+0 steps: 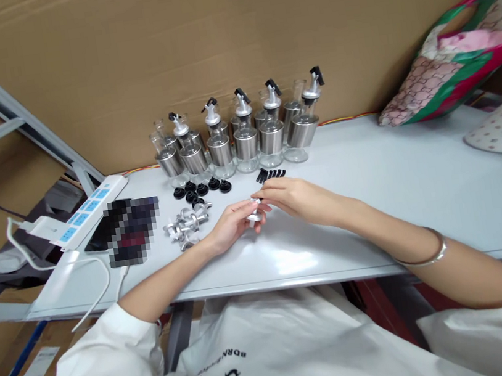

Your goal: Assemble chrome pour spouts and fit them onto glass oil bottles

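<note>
The left hand (231, 223) grips a shiny, round-flanged silver pourer spout (254, 217). The right hand (295, 199) meets it; finger closure cannot be determined.

Bright light leaves white glare on the worktop (373, 195); the held pourer (254, 216) looks soft. Wide-angle distortion stretches the sides, the top-right corner darkens, and pixelation masks a device (103, 228).

Silver pourer top (254, 217), black stoppers (202, 189), pale-grey tabletop (421, 201), black-lettered white shirt (291, 344)
</note>
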`<action>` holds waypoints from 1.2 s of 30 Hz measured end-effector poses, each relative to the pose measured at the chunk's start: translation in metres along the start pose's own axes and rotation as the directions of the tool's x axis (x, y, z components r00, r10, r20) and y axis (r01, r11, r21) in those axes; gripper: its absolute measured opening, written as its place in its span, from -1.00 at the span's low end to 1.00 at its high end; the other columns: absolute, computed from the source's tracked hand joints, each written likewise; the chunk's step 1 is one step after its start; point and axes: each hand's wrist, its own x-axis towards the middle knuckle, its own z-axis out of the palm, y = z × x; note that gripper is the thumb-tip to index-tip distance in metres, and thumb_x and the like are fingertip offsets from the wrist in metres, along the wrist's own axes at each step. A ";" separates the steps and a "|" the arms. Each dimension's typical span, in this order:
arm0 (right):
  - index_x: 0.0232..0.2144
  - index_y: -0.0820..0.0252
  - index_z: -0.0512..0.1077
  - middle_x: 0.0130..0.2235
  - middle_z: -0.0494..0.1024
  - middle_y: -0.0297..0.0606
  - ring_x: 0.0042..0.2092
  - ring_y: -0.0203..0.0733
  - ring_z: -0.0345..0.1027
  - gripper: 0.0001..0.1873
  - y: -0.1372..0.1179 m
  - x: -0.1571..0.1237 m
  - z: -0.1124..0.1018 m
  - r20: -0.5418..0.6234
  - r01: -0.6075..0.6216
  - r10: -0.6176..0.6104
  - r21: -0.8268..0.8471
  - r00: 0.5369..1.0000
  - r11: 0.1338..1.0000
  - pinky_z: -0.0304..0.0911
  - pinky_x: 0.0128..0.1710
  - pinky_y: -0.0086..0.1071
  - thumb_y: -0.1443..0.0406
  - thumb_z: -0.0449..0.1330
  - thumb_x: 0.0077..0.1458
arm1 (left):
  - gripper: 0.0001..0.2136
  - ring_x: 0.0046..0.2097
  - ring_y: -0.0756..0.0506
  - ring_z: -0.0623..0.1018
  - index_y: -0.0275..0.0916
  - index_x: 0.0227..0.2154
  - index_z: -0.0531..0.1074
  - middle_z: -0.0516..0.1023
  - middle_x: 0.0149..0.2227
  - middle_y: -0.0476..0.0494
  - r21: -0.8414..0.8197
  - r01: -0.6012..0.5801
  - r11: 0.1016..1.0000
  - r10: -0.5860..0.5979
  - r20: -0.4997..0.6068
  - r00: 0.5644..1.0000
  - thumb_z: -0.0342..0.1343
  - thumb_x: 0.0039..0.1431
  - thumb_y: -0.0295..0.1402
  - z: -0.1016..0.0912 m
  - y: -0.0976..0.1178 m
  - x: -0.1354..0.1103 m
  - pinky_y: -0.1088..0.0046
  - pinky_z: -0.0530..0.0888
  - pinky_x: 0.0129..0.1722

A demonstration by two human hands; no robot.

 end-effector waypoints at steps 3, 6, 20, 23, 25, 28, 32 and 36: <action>-0.13 0.33 0.43 -0.32 0.48 -0.10 -0.29 -0.16 0.36 -0.63 -0.002 0.000 0.000 0.005 -0.008 0.008 0.006 1.000 1.000 0.31 -0.28 -0.30 0.33 -0.14 0.28 | -0.66 -0.50 0.05 0.39 -0.37 -0.39 0.50 0.43 -0.51 -0.05 0.013 0.003 1.000 -0.003 0.002 1.000 0.19 0.00 -0.12 0.000 0.000 0.000 0.50 0.29 -0.43; -0.07 0.36 0.42 -0.26 0.48 -0.06 -0.23 -0.14 0.37 -0.62 -0.001 -0.001 -0.002 0.008 -0.036 0.035 0.066 0.999 0.997 0.33 -0.22 -0.27 0.33 -0.14 0.27 | -0.66 -0.49 0.04 0.40 -0.36 -0.39 0.50 0.46 -0.48 -0.07 0.007 -0.006 1.000 0.006 0.022 1.000 0.19 0.01 -0.11 -0.001 0.000 0.000 0.49 0.30 -0.42; 0.07 0.16 0.30 -0.10 0.34 -0.13 -0.06 -0.24 0.29 -0.61 0.004 0.001 -0.004 0.141 -0.134 0.073 0.491 0.987 0.861 0.23 -0.03 -0.25 0.34 -0.16 0.28 | -0.66 -0.48 0.03 0.39 -0.38 -0.47 0.50 0.45 -0.53 -0.10 -0.012 0.006 1.000 -0.006 0.034 0.999 0.23 -0.05 -0.11 0.000 0.002 -0.001 0.48 0.26 -0.45; -0.03 0.23 0.31 -0.13 0.33 -0.12 -0.07 -0.22 0.26 -0.66 0.004 0.000 -0.006 0.199 -0.177 0.080 0.537 0.977 0.825 0.21 -0.02 -0.21 0.28 -0.16 0.29 | -0.65 -0.48 0.02 0.39 -0.38 -0.45 0.51 0.46 -0.55 -0.09 -0.012 0.020 1.000 -0.019 0.059 0.998 0.24 -0.06 -0.11 -0.001 0.001 -0.001 0.48 0.26 -0.45; -0.07 0.23 0.30 -0.14 0.32 -0.13 -0.09 -0.22 0.25 -0.68 0.003 0.000 -0.007 0.241 -0.214 0.088 0.564 0.967 0.797 0.20 -0.02 -0.19 0.22 -0.16 0.30 | -0.64 -0.47 0.02 0.40 -0.39 -0.44 0.50 0.46 -0.54 -0.10 -0.019 0.057 0.998 -0.056 0.081 0.995 0.25 -0.07 -0.10 -0.001 0.001 -0.001 0.48 0.28 -0.43; -0.13 0.21 0.28 -0.15 0.30 -0.15 -0.09 -0.21 0.24 -0.69 0.000 -0.001 -0.009 0.274 -0.243 0.091 0.593 0.957 0.767 0.17 0.00 -0.17 0.17 -0.15 0.29 | -0.64 -0.47 0.02 0.43 -0.38 -0.42 0.47 0.46 -0.50 -0.09 -0.031 0.109 0.994 -0.105 0.118 0.987 0.26 -0.07 -0.11 -0.001 0.004 -0.002 0.48 0.32 -0.39; -0.14 0.19 0.25 -0.12 0.27 -0.15 -0.04 -0.18 0.18 -0.71 -0.003 0.000 -0.011 0.214 -0.266 0.169 0.599 0.962 0.755 0.12 0.05 -0.16 0.13 -0.10 0.27 | -0.63 -0.44 -0.01 0.49 -0.29 -0.34 0.37 0.47 -0.43 -0.04 -0.025 0.033 0.999 -0.030 0.090 0.995 0.23 -0.03 -0.08 -0.002 0.011 -0.004 0.44 0.38 -0.34; -0.13 0.17 0.24 -0.08 0.25 -0.14 -0.01 -0.16 0.18 -0.69 -0.002 0.000 -0.017 0.153 -0.296 0.264 0.679 0.952 0.672 0.17 0.01 -0.17 0.08 -0.05 0.23 | -0.60 -0.37 -0.05 0.52 -0.24 -0.13 0.31 0.46 -0.31 -0.07 0.198 -0.134 0.971 0.118 0.088 0.989 0.10 0.09 -0.05 -0.007 0.020 -0.010 0.35 0.41 -0.23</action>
